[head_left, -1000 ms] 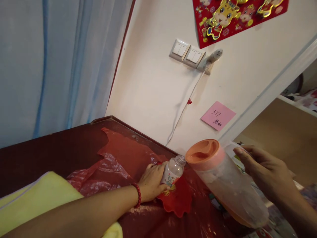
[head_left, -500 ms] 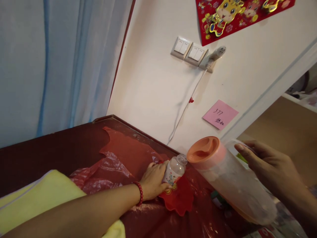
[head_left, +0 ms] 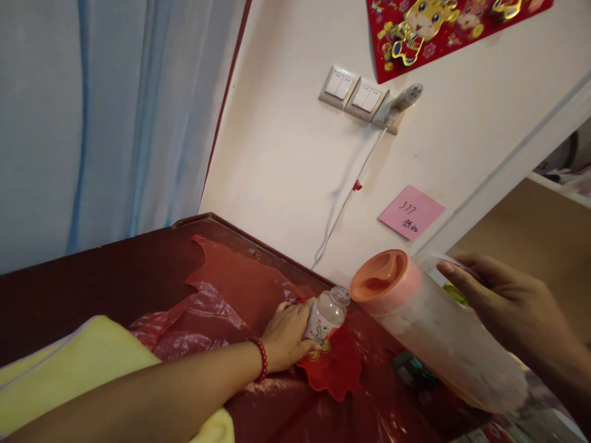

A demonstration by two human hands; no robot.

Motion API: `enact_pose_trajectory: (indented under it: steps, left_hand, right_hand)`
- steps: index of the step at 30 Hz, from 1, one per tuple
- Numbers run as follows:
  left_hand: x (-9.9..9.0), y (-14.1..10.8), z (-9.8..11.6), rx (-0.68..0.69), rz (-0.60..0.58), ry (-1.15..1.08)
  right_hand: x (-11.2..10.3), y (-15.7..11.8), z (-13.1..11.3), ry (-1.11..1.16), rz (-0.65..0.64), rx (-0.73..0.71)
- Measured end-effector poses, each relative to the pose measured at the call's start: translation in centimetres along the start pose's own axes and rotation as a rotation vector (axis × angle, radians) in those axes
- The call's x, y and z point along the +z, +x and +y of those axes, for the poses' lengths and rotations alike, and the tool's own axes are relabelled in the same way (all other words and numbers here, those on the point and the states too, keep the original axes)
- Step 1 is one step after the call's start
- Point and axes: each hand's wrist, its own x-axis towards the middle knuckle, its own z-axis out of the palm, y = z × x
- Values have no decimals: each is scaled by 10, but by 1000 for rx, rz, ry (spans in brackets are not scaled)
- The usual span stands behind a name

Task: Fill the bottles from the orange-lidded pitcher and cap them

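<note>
Our pitcher [head_left: 447, 344] has tipped further; right grip [head_left: 512, 304] holding its handle [head_left: 447, 258], left grip [head_left: 286, 337] clasping the bottle [head_left: 325, 317], overtilting could cause spills.

A cloth [head_left: 83, 369] lies at the near left of the tabletop [head_left: 69, 295], with a plastic sheet [head_left: 240, 289] behind it and to its right. Right of the sheet, the left hand [head_left: 287, 338] is around a bottle [head_left: 325, 314], at the dish [head_left: 339, 372]. Further right, the right hand [head_left: 503, 304] holds the pitcher [head_left: 443, 338], lid end near the bottle's mouth. Behind the tabletop, a curtain [head_left: 115, 111] hangs left of the wall [head_left: 277, 135], where switches [head_left: 338, 85] sit above and left of a note [head_left: 412, 212].
</note>
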Motion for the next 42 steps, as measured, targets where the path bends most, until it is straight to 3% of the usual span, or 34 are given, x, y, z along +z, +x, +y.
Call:
enact_pose_trajectory:
  steps: [20,33,42]
  left_hand:
    - [1,0,-1,19,29,-15]
    - [3,1,-3,19,18,6]
    - [1,1,-2,-1,9,21]
  right_hand:
    - [0,3,-3,-6,-27,-25]
    - [-8,2,-18,27,-32,-15]
    - [-11,-1,-25,4,-38,79]
